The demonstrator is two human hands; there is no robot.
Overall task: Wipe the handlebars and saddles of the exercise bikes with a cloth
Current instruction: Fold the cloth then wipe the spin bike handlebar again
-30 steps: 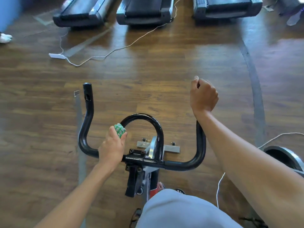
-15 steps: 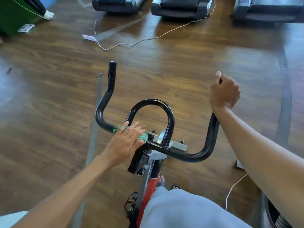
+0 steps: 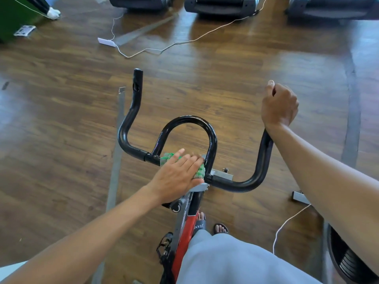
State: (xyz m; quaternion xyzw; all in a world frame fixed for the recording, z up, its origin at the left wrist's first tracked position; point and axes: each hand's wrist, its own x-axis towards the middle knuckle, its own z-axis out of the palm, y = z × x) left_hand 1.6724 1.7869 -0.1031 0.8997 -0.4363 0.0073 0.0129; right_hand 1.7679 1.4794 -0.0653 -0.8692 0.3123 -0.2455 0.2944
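A black handlebar (image 3: 131, 119) with an inner loop (image 3: 190, 119) tops a red and grey exercise bike (image 3: 185, 228) right in front of me. My left hand (image 3: 176, 177) lies flat with straight fingers on a green cloth (image 3: 200, 171), pressing it onto the centre crossbar inside the loop. Most of the cloth is hidden under the palm. My right hand (image 3: 280, 106) grips the right horn of the handlebar, fist closed round its tip. The saddle is out of view.
Three treadmill ends (image 3: 220, 5) line the far edge of the wooden floor. A white cable (image 3: 174, 45) and plug strip lie across the floor ahead. Another machine's dark wheel (image 3: 346, 261) sits at lower right. A person's socked foot (image 3: 53, 12) stands at top left.
My left hand went from gripping the bar through the bunched cloth to lying flat on it, and slid rightward along the crossbar into the loop. My right hand kept its grip.
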